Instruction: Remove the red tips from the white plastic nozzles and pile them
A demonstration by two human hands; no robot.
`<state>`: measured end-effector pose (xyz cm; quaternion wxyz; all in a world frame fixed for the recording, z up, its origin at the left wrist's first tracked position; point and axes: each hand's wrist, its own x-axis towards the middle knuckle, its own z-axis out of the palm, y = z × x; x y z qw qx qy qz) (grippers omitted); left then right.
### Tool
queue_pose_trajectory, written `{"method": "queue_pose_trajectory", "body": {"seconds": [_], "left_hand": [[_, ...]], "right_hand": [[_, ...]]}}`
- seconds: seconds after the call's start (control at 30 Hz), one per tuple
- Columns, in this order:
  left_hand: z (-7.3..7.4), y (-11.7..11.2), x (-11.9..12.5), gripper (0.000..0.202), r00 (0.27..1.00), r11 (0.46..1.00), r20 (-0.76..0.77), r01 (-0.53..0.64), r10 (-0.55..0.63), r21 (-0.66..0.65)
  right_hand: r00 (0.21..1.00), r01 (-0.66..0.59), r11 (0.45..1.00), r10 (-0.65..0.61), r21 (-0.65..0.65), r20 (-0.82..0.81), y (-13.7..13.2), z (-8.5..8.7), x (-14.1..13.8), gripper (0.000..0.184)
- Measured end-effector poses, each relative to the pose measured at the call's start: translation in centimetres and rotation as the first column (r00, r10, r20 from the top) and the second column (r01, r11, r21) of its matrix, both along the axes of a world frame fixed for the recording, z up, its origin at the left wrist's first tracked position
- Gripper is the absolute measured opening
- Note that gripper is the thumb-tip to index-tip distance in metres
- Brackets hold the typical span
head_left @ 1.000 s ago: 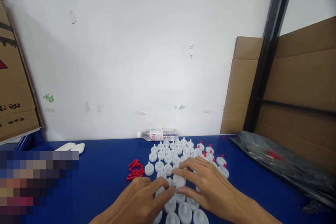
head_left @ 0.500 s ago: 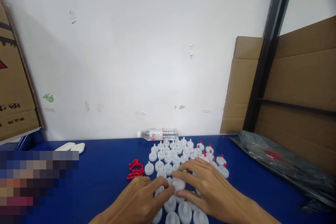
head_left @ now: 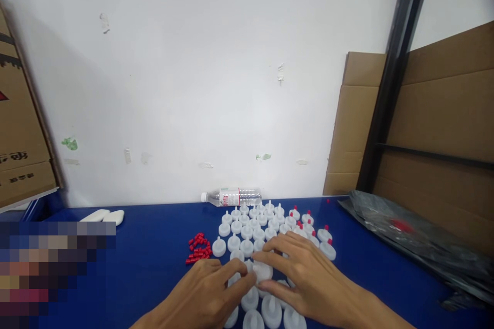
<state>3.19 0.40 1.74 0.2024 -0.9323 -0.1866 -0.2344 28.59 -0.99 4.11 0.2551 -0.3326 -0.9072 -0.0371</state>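
Between thumb and fingers, my right hand (head_left: pixel 299 270) grips a white nozzle cap (head_left: pixel 264 271), tilted with its tip toward the left. My left hand (head_left: pixel 214 285) is closed in a pinch at that tip; whatever its fingertips hold is hidden. Many more white nozzle caps (head_left: pixel 246 248) stand upright around and beneath both hands. To the left lies a loose pile of small red tip caps (head_left: pixel 198 254). At the right, several nozzle caps carry red tips (head_left: pixel 327 251).
A clear plastic bottle (head_left: pixel 231 197) lies on the blue table (head_left: pixel 154 252) against the wall. Dark plastic bags (head_left: pixel 417 241) are at the right, near cardboard (head_left: pixel 353 123) and a black post (head_left: pixel 393 77). Two white objects (head_left: pixel 114 217) sit at the left, by a carton (head_left: pixel 23 128).
Both hands stay almost in the same place around the nozzle cap. The view has shifted very slightly; nothing else has visibly moved.
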Motion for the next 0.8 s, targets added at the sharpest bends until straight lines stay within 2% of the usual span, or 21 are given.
{"method": "queue_pose_trajectory", "body": {"seconds": [0.17,0.5,0.8], "left_hand": [[0.07,0.12,0.12,0.040,1.000,1.000,-0.007,0.008,-0.008,-0.013],[0.08,0.06,0.07,0.049,0.999,1.000,-0.042,-0.008,0.008,-0.016],[-0.09,0.07,0.17,0.042,1.000,1.000,-0.024,0.010,-0.011,-0.010]], "right_hand": [[1.000,0.000,1.000,0.000,-0.029,0.012,0.00,0.04,0.01,0.031],[1.000,0.003,0.999,-0.002,-0.043,0.019,-0.14,0.08,-0.01,0.030],[0.999,0.005,0.999,-0.003,-0.034,0.045,-0.08,0.23,-0.07,0.029]]}}
